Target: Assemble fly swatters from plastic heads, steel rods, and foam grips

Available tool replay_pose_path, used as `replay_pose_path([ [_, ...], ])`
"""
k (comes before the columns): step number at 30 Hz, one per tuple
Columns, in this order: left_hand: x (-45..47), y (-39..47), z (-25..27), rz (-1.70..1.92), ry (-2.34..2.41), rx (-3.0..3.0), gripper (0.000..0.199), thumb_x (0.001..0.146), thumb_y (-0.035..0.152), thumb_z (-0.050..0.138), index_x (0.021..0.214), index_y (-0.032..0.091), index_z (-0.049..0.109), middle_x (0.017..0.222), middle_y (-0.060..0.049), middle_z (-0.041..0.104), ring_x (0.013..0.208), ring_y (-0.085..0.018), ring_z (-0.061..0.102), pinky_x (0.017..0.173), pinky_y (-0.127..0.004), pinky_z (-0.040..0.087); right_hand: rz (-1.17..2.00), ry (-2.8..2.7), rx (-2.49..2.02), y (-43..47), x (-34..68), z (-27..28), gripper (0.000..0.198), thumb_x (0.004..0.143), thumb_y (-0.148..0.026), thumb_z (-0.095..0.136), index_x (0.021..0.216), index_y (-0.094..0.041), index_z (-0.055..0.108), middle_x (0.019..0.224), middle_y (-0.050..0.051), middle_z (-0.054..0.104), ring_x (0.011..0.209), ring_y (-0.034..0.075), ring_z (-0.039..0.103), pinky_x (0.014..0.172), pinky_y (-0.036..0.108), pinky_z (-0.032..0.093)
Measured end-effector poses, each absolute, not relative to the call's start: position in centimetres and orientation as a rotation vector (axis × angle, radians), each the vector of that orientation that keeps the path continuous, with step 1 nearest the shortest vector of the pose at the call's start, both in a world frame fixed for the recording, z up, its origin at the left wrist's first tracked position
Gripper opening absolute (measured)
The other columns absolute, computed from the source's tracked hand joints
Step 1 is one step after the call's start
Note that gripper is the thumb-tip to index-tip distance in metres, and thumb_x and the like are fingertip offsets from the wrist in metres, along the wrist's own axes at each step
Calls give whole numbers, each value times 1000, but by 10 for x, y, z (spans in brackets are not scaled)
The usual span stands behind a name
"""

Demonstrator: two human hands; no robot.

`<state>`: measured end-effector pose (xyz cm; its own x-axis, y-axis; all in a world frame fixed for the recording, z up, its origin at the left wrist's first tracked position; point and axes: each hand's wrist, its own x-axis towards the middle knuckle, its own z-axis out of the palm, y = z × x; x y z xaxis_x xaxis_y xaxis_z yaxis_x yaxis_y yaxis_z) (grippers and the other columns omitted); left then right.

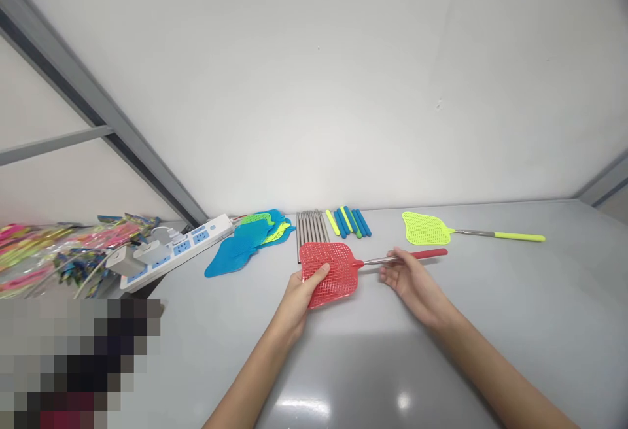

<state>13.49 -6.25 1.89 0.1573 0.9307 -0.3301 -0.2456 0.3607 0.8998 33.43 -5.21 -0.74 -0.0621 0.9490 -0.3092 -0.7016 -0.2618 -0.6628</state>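
A red fly swatter (338, 288) is held level above the table, its mesh head to the left and its red handle to the right. My left hand (299, 298) pinches the lower left of the head, thumb on top of the mesh. At the other end, my right hand (412, 285) grips the metal shaft beside the handle with bent fingers, partly hidden. Beyond it on the right lies a yellow fly swatter (428, 229) with its shaft and handle attached. Behind the red head are a row of metal rods (310, 225) and several blue, yellow and green handles (349, 221).
Blue, green and yellow swatter heads (240, 249) are piled left of the rods. A white power strip (181, 249) with plugs and cords stands farther left, near colourful plastic-wrapped packets (59, 252). A white wall (343, 89) rises behind the grey table (530, 311).
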Motion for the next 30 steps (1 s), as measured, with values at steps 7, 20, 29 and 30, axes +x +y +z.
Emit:
replay_pose_path([
  [7,144,-68,19,888,989,1018,35,73,40,52,94,13,61,88,-9,65,77,-17,59,71,-26,42,1681,-522,-978,-49,340,-11,11,66,-22,63,68,-13,57,64,2,57,58,11,55,58,23,48],
  [20,144,-66,5,762,1107,1226,34,75,42,45,84,13,61,76,-7,62,58,-12,56,63,-25,41,1113,-288,-1210,-12,445,-23,10,72,-11,50,62,-14,51,49,-2,50,41,8,51,40,17,46],
  [29,147,-65,-1,762,1117,1250,32,73,41,48,79,13,62,72,-7,63,55,-12,55,61,-25,41,1045,-325,-1320,-2,461,-35,6,69,-11,56,64,-13,52,53,0,52,43,10,54,36,17,46],
  [30,147,-65,-1,759,1126,1252,32,73,41,47,79,13,62,73,-7,63,55,-12,55,61,-25,40,1046,-329,-1335,-1,463,-35,6,69,-11,56,64,-13,53,53,1,53,45,11,56,37,17,47],
])
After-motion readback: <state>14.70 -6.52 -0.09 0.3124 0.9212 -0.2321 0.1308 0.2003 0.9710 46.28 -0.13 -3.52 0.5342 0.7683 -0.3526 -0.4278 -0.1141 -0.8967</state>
